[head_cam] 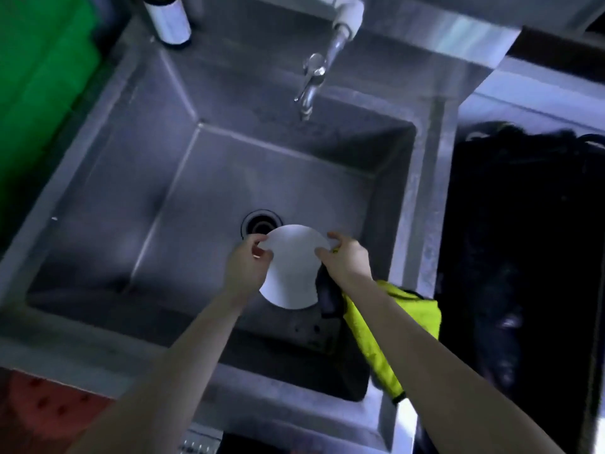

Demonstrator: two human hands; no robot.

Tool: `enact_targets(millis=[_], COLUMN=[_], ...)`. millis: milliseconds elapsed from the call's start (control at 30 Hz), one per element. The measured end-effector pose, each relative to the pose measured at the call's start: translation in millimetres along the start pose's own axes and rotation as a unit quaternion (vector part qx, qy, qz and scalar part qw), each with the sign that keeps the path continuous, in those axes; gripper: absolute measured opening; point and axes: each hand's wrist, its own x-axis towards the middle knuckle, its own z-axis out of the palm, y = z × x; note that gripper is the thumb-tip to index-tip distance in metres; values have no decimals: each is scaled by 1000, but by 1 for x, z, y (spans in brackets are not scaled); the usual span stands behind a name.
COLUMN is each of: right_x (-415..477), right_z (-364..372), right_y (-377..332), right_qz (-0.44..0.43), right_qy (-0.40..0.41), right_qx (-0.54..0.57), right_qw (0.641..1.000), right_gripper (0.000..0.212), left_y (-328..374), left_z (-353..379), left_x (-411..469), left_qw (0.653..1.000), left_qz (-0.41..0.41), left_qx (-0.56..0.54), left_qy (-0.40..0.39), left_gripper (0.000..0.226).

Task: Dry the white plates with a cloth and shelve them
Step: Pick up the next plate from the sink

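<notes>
The plate is white and round. It is held in the air above the sink, over the near half of the basin. Its far edge overlaps the drain in the head view. The plate is tilted, with its plain face turned up toward the camera.

Left hand: the fingers are curled round the plate's left edge, with the thumb laid on the upper face. The hand grasps the plate.

Right hand: the fingers and thumb pinch the plate's right edge. A sliver of yellow shows between the fingers and the rim.

The cloth is yellow-green. It hangs below the right wrist and forearm and trails over the sink's near right corner. A dark fold lies just beneath the right wrist, against the plate's lower right edge. It may be part of the cloth, but the dim view does not settle this.

The faucet stands at the far side of the sink, with its spout pointing down into the basin. A bottle with a pale label stands on the far left corner of the sink's rim. A dark recess lies to the right of the sink, and its contents are too dark to identify.
</notes>
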Motion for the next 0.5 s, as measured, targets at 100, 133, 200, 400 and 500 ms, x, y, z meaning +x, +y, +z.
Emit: enact_targets(millis=[100,133,200,400,500], right_x=[31,39,51,69,70], right_z=[25,31,42,67,76], right_y=[20,27,39,58,66], right_qz=[51,58,65,99,114], right_qy=[-16,-20,-24,-29,-30], right_qx=[-49,-58,-63,-103,-116], right_qw=[997,996,996,989,986], right_gripper=[49,49,47,39,42], left_y=[-28,-36,-50,-75,-80], left_z=[12,15,21,29,31], left_x=[34,43,57,80,83], left_qw=[998,997,995,987,988], left_qz=[-6,-6,-11,-31,-25], left_qx=[54,67,87,137,131], left_qy=[-16,-25,-41,-75,-81], left_gripper=[39,41,47,60,62])
